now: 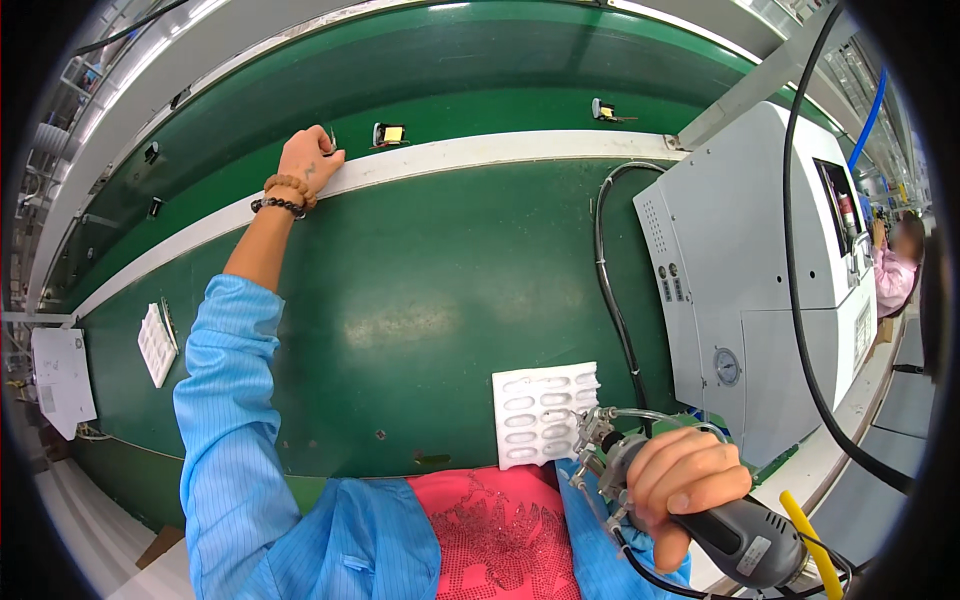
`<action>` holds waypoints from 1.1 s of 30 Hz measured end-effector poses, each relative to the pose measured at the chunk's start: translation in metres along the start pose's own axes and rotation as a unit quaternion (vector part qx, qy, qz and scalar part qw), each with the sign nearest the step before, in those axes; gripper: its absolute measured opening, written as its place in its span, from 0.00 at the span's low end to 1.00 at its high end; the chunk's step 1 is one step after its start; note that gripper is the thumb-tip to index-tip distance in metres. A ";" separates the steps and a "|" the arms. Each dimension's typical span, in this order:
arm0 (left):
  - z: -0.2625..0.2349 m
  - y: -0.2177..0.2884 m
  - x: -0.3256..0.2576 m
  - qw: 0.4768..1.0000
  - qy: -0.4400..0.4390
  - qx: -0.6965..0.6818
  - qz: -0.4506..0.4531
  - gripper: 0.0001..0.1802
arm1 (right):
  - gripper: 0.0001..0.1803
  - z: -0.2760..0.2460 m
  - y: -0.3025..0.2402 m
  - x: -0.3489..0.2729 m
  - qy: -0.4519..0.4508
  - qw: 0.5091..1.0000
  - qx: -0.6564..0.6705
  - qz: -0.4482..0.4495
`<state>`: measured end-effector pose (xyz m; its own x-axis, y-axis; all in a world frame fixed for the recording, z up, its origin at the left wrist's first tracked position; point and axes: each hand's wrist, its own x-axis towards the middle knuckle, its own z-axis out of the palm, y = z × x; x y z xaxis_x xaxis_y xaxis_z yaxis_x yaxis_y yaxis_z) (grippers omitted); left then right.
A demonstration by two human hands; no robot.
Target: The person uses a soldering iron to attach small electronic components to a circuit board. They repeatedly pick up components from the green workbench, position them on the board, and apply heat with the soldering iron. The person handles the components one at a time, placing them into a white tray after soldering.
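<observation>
Head cam: left hand [308, 160] is stretched out to the far edge of the green table [420, 290], fingers curled on the white strip, maybe pinching a tiny part, can't tell. Right hand [685, 480] at the near edge has its grip wrapped tight round a grey power tool [735, 535], tip just beside a white blister tray [545, 412]. Small yellow component [389, 133] sits on the conveyor near the left hand.

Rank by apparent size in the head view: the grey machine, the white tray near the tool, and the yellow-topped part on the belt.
1. Grey machine, largest by far.
2. White tray.
3. Yellow-topped part, smallest, though it lies farther from the camera.
</observation>
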<state>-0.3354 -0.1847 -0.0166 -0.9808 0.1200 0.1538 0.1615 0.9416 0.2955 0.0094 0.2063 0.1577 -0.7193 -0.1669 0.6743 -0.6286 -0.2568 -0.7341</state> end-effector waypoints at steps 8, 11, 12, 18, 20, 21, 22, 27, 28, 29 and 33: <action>-0.045 -0.015 -0.038 0.908 0.104 -0.403 -0.054 0.13 | 0.25 -0.001 -0.002 -0.001 0.026 0.999 -0.008 -0.021; -0.076 0.092 -0.103 0.847 0.056 -0.528 -0.030 0.15 | 0.26 0.000 -0.001 -0.005 0.053 0.998 -0.030 -0.026; -0.082 0.128 -0.133 0.836 0.037 -0.547 -0.029 0.16 | 0.26 0.000 0.001 -0.009 0.070 0.996 -0.028 -0.037; -0.053 0.217 -0.247 0.845 -0.123 -0.496 0.159 0.14 | 0.26 -0.005 -0.016 -0.001 0.018 0.999 -0.026 -0.026; -0.039 0.229 -0.264 0.829 -0.154 -0.517 0.149 0.14 | 0.26 -0.008 -0.015 -0.004 -0.002 1.000 -0.020 -0.012; -0.033 0.236 -0.270 0.825 -0.134 -0.527 0.154 0.15 | 0.26 -0.007 -0.017 -0.006 -0.001 1.000 -0.019 -0.012; -0.026 0.239 -0.274 0.830 -0.111 -0.517 0.177 0.15 | 0.26 -0.007 -0.020 -0.007 0.000 1.000 -0.018 -0.012; 0.005 0.240 -0.284 0.863 -0.062 -0.457 0.205 0.17 | 0.26 -0.006 -0.019 -0.001 -0.009 1.000 -0.025 -0.004; 0.006 0.239 -0.285 0.874 -0.066 -0.444 0.189 0.18 | 0.26 -0.006 -0.017 0.000 -0.010 1.000 -0.024 -0.002; 0.007 0.238 -0.285 0.878 -0.061 -0.430 0.200 0.18 | 0.26 -0.005 -0.015 0.001 -0.005 1.000 -0.024 0.001; 0.011 0.233 -0.284 0.887 -0.043 -0.404 0.220 0.20 | 0.26 0.006 -0.001 0.005 0.031 0.999 -0.005 0.000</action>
<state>-0.0205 0.0039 -0.0013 -0.8022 0.4768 0.3595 0.5222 0.2683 0.8095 0.0079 0.2003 0.1619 -0.7360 -0.1067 0.6685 -0.6314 -0.2477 -0.7348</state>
